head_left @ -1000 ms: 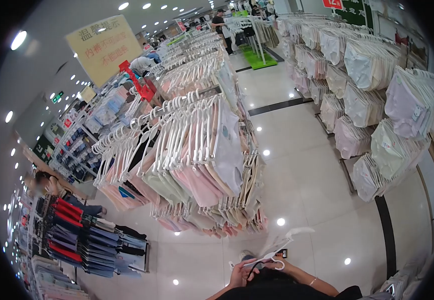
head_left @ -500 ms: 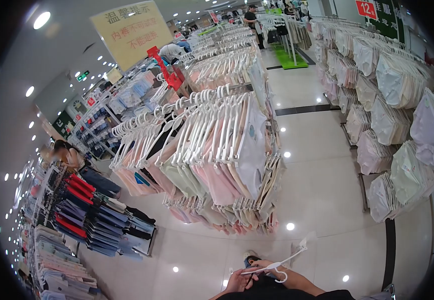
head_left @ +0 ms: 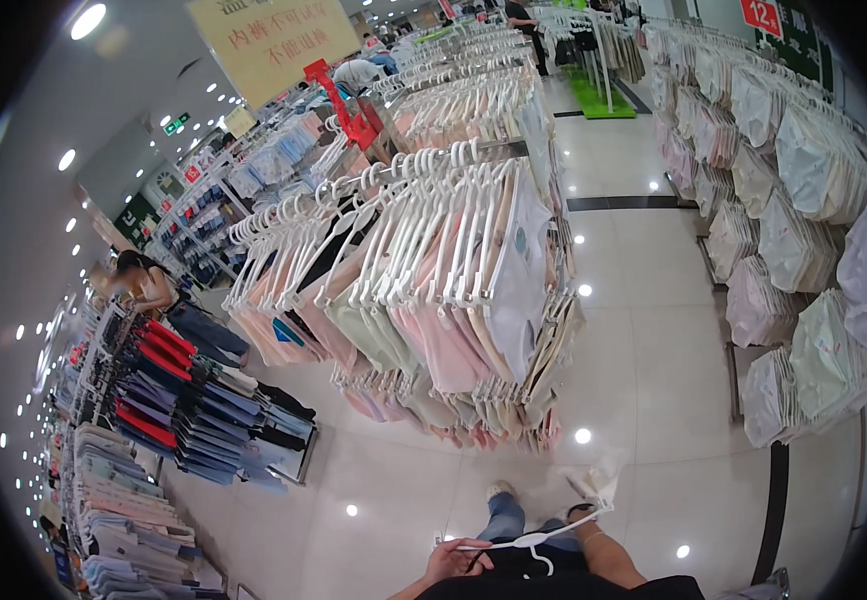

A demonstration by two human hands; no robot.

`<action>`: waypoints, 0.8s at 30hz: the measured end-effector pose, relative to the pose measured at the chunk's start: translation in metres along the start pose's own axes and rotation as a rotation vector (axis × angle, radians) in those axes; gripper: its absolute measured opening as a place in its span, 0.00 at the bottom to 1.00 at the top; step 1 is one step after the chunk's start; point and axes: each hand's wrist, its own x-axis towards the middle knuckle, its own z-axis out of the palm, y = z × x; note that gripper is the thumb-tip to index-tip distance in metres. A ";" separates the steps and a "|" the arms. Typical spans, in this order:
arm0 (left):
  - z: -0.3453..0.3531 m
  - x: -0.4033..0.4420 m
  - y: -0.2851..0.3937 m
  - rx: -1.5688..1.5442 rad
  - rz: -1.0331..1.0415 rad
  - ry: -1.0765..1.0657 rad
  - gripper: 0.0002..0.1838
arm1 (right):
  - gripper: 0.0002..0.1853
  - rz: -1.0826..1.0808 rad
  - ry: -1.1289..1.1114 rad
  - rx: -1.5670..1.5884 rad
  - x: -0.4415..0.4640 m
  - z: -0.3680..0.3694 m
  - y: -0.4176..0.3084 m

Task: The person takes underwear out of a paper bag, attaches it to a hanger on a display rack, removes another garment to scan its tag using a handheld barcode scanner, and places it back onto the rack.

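A white plastic hanger (head_left: 532, 540) slants across my body at the bottom, its hook pointing down. My left hand (head_left: 454, 562) is closed on its left end, with a thin dark strip at the fingers. Beside the hanger's right arm is my right hand (head_left: 586, 524); its fingers are too unclear to read. A pale, translucent item (head_left: 597, 482) is at the hanger's right end. In front stands a rack of pastel underwear (head_left: 434, 345) on white hangers.
A yellow notice (head_left: 272, 45) tops the middle rack. Underwear racks (head_left: 799, 240) line the right side of the tiled aisle (head_left: 614, 370). At left, a person (head_left: 159, 295) stands by a rack of red and blue clothes (head_left: 194, 410). Another person (head_left: 527, 30) is far back.
The view has shifted, bringing my legs and shoes into sight. My hands have moved apart along the hanger, my right hand toward its right end.
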 end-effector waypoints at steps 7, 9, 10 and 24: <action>-0.007 0.012 -0.006 -0.052 -0.132 -0.075 0.25 | 0.12 -0.197 0.282 0.513 0.047 -0.080 0.019; -0.007 0.020 -0.006 -0.119 -0.153 -0.193 0.25 | 0.12 -0.064 0.319 0.737 0.012 -0.072 -0.006; -0.004 0.021 -0.004 -0.086 -0.168 -0.170 0.25 | 0.14 0.000 0.334 0.849 -0.006 -0.066 -0.018; 0.016 0.049 0.015 0.135 -0.007 -0.045 0.24 | 0.20 -0.133 0.193 0.814 -0.087 -0.122 -0.020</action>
